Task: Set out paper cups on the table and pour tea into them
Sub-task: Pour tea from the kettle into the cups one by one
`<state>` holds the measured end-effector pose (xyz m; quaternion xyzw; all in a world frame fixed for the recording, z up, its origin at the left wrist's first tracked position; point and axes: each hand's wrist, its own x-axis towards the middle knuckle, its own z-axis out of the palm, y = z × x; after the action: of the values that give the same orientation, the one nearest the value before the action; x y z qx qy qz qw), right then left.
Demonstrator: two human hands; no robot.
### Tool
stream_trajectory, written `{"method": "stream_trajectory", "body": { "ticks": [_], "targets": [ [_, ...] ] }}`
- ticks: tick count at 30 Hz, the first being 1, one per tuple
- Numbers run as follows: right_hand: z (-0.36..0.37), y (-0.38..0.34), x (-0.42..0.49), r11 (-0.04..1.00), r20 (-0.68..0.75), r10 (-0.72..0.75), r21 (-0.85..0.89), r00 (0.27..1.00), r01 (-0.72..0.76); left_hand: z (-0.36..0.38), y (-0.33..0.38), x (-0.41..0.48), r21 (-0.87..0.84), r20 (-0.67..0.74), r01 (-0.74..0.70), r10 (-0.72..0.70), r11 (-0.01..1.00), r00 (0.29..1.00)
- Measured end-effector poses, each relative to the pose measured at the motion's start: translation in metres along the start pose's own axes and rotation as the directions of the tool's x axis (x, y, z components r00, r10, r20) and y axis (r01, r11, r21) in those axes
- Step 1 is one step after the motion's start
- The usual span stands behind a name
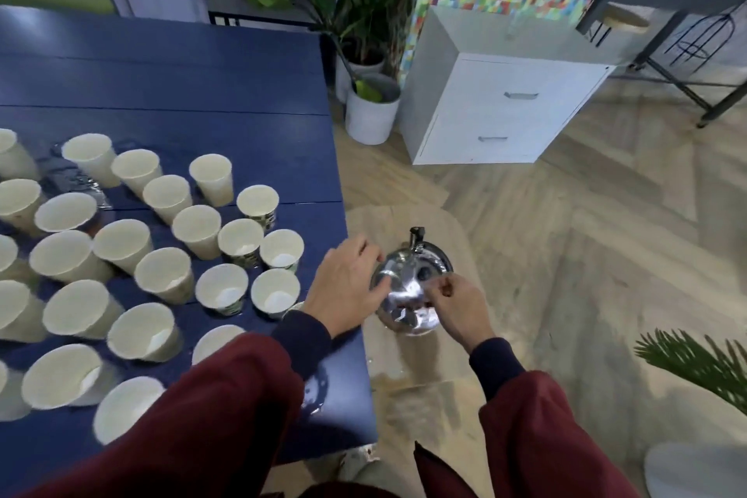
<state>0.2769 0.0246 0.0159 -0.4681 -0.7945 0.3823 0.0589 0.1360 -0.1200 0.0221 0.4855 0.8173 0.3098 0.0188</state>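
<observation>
On the blue counter (202, 73), paper cups (163, 275) stand packed close, with wet patches (315, 392) near the edge; the steel kettle (408, 287) sits on a wooden stool (388, 222) just beside the counter. Left hand (347, 287) lays relaxed fingers on the kettle's side; right hand (456, 303) fingers pinch at its top, lid or handle, too blurred to tell. Risk: a loose lift slops tea, or a sleeve topples the light cups.
</observation>
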Motion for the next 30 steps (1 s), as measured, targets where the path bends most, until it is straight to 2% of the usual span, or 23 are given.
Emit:
{"method": "stream_trajectory", "body": {
  "ticks": [3, 7, 10, 13, 22, 25, 30],
  "targets": [
    [-0.014, 0.019, 0.033, 0.996, 0.055, 0.039, -0.087, 0.998, -0.034, 0.027, 0.011, 0.034, 0.037, 0.124, 0.131, -0.135, 0.991, 0.983],
    [-0.026, 0.037, 0.066, 0.984, 0.135, 0.143, -0.124, 0.981, -0.126, 0.054, 0.019, 0.069, 0.052, 0.304, 0.273, -0.276, 0.961, 0.912],
    [-0.029, 0.046, 0.082, 0.979, 0.238, 0.199, -0.086, 0.95, -0.184, 0.071, 0.018, 0.082, 0.043, 0.374, 0.321, -0.313, 0.946, 0.873],
    [-0.027, 0.051, 0.093, 0.971, 0.285, 0.206, 0.063, 0.936, -0.232, 0.089, 0.015, 0.092, 0.016, 0.421, 0.335, -0.31, 0.942, 0.852],
    [-0.024, 0.056, 0.109, 0.858, 0.321, 0.207, 0.394, 0.924, -0.329, 0.136, -0.001, 0.142, 0.167, 0.451, 0.154, -0.214, 0.974, 0.867],
    [-0.02, 0.057, 0.111, 0.867, 0.328, 0.189, 0.388, 0.926, -0.315, 0.141, -0.004, 0.148, 0.19, 0.424, 0.116, -0.188, 0.975, 0.886],
    [-0.015, 0.055, 0.11, 0.82, 0.373, 0.169, 0.46, 0.912, -0.34, 0.149, -0.004, 0.153, 0.225, 0.357, 0.062, -0.141, 0.972, 0.923]
  ]
}}
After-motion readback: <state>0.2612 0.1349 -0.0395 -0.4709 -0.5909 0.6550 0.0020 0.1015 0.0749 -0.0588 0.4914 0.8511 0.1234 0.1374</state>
